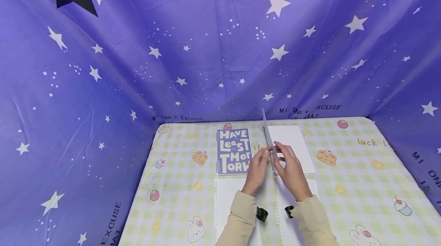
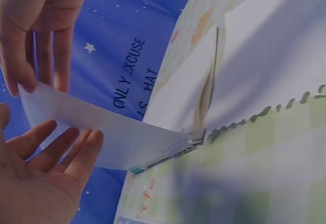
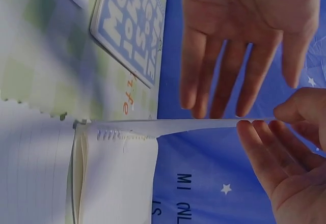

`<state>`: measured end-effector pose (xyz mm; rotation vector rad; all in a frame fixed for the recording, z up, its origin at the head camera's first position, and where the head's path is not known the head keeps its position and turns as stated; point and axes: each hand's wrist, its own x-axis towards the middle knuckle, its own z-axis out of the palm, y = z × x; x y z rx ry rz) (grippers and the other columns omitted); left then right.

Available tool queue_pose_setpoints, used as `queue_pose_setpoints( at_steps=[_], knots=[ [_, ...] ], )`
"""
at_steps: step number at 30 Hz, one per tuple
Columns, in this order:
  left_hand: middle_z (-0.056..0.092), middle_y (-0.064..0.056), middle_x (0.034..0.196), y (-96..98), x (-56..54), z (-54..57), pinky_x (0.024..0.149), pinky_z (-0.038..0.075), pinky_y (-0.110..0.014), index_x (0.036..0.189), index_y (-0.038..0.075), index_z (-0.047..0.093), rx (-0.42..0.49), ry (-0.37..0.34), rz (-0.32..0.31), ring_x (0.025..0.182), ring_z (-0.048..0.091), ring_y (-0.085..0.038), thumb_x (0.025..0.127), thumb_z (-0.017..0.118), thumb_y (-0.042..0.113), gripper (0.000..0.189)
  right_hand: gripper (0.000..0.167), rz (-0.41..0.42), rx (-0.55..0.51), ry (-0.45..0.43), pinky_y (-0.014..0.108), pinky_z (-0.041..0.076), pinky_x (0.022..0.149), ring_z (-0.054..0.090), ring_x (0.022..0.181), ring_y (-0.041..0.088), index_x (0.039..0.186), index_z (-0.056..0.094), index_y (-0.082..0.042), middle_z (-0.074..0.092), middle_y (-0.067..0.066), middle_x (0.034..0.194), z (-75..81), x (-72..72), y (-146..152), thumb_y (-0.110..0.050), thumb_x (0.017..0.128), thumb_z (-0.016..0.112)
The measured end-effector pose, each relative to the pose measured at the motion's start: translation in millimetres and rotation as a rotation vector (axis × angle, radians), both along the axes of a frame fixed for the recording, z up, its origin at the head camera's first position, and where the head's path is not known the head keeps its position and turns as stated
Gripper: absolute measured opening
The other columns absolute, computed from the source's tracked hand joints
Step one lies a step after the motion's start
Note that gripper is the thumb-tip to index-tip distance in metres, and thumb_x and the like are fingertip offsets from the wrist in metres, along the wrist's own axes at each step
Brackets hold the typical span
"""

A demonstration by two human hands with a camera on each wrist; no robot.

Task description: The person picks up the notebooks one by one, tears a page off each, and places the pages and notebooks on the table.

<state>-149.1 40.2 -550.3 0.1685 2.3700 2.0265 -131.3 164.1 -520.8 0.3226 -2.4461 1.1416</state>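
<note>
A spiral-bound notebook (image 1: 293, 148) lies on the table with a white lined page facing up. Its translucent cover sheet (image 2: 127, 137) stands up from the coil on the left side. My right hand (image 1: 292, 169) pinches the sheet's edge between thumb and fingers, seen best in the right wrist view. Against the sheet's other face, my left hand (image 1: 256, 171) rests nearly straight fingers (image 2: 84, 150). In the left wrist view, several inner pages (image 2: 206, 96) bulge up near the coil.
A purple-blue notebook (image 1: 233, 151) with large white lettering lies left of my hands. Two white sheets with ragged hole edges, a left sheet (image 1: 227, 204) and a right sheet (image 1: 286, 196), lie nearer me. Checked cloth (image 1: 179, 200) covers the table; star-printed curtains (image 1: 220, 46) hang around it.
</note>
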Motion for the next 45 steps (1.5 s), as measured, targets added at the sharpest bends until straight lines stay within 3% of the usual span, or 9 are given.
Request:
queue_pose_setpoints(
  at_steps=[5, 11, 18, 26, 29, 32, 36, 41, 45],
  knots=[
    [0.067, -0.004, 0.128, 6.2, 0.4, -7.9, 0.096, 0.053, -0.027, 0.133, 0.021, 0.063, -0.009, -0.030, -0.029, 0.115, 0.065, -0.020, 0.105, 0.046, 0.034, 0.035, 0.051, -0.046, 0.003, 0.013, 0.024, 0.057, 0.080, 0.062, 0.107, 0.027, 0.136, 0.054, 0.002, 0.060, 0.015, 0.116, -2.0, 1.1, 7.5, 0.013, 0.086, 0.062],
    [0.058, -0.008, 0.137, 13.7, 0.2, -14.7, 0.099, 0.051, -0.022, 0.138, 0.012, 0.057, -0.042, -0.018, -0.136, 0.124, 0.059, -0.022, 0.097, 0.063, 0.017, 0.042, 0.047, -0.087, 0.005, 0.001, 0.038, 0.058, 0.078, 0.062, 0.106, 0.031, 0.133, 0.054, 0.003, 0.059, 0.018, 0.116, -1.4, 2.8, 16.6, 0.012, 0.087, 0.061],
    [0.058, -0.006, 0.137, 19.7, -1.6, -19.8, 0.097, 0.052, -0.022, 0.137, 0.009, 0.056, -0.216, 0.080, -0.159, 0.120, 0.060, -0.016, 0.093, 0.068, 0.015, 0.046, 0.044, -0.145, -0.024, -0.062, 0.005, 0.051, 0.077, 0.063, 0.104, 0.035, 0.132, 0.054, 0.004, 0.058, 0.020, 0.117, 0.5, 5.4, 28.1, 0.009, 0.089, 0.061],
    [0.056, -0.005, 0.142, 25.3, -0.3, -25.8, 0.109, 0.043, -0.025, 0.138, 0.011, 0.056, -0.442, 0.134, -0.197, 0.129, 0.054, -0.018, 0.092, 0.070, 0.019, 0.049, 0.043, -0.251, -0.025, -0.155, 0.038, 0.057, 0.079, 0.062, 0.102, 0.039, 0.131, 0.055, 0.007, 0.057, 0.024, 0.115, 0.7, 7.7, 41.1, 0.011, 0.088, 0.059],
    [0.054, -0.002, 0.144, 26.7, 1.9, -28.8, 0.114, 0.038, -0.026, 0.139, 0.012, 0.056, -0.491, 0.127, -0.229, 0.134, 0.050, -0.017, 0.093, 0.069, 0.020, 0.048, 0.043, -0.289, -0.029, -0.188, 0.016, 0.056, 0.075, 0.061, 0.103, 0.039, 0.131, 0.056, 0.007, 0.057, 0.024, 0.115, -1.4, 8.1, 47.3, 0.010, 0.088, 0.060],
    [0.052, -0.001, 0.147, 27.0, 4.5, -30.7, 0.116, 0.035, -0.025, 0.139, 0.013, 0.056, -0.538, 0.125, -0.259, 0.137, 0.046, -0.016, 0.094, 0.068, 0.022, 0.048, 0.044, -0.317, -0.051, -0.195, -0.005, 0.041, 0.071, 0.061, 0.101, 0.039, 0.129, 0.057, 0.007, 0.056, 0.024, 0.114, -5.8, 8.2, 53.5, 0.011, 0.086, 0.060],
    [0.050, -0.001, 0.149, 26.8, 6.8, -31.3, 0.117, 0.033, -0.024, 0.138, 0.013, 0.058, -0.608, 0.153, -0.293, 0.139, 0.045, -0.016, 0.095, 0.066, 0.023, 0.045, 0.043, -0.363, -0.057, -0.178, -0.010, 0.031, 0.069, 0.060, 0.098, 0.039, 0.126, 0.058, 0.009, 0.055, 0.024, 0.112, -13.3, 8.4, 59.6, 0.011, 0.083, 0.061],
    [0.050, 0.000, 0.149, 26.2, 8.0, -32.9, 0.117, 0.033, -0.023, 0.136, 0.013, 0.060, -0.679, 0.178, -0.325, 0.140, 0.043, -0.015, 0.097, 0.063, 0.023, 0.041, 0.043, -0.427, -0.035, -0.183, 0.001, 0.034, 0.068, 0.058, 0.095, 0.037, 0.125, 0.059, 0.010, 0.053, 0.024, 0.112, -22.8, 8.7, 63.1, 0.009, 0.082, 0.063],
    [0.050, 0.002, 0.149, 26.1, 8.4, -35.1, 0.117, 0.032, -0.023, 0.134, 0.014, 0.062, -0.708, 0.171, -0.324, 0.141, 0.042, -0.015, 0.097, 0.063, 0.023, 0.039, 0.045, -0.458, -0.029, -0.203, 0.028, 0.045, 0.075, 0.057, 0.096, 0.038, 0.126, 0.058, 0.010, 0.051, 0.025, 0.114, -29.9, 7.9, 66.0, 0.007, 0.082, 0.063]
  ],
)
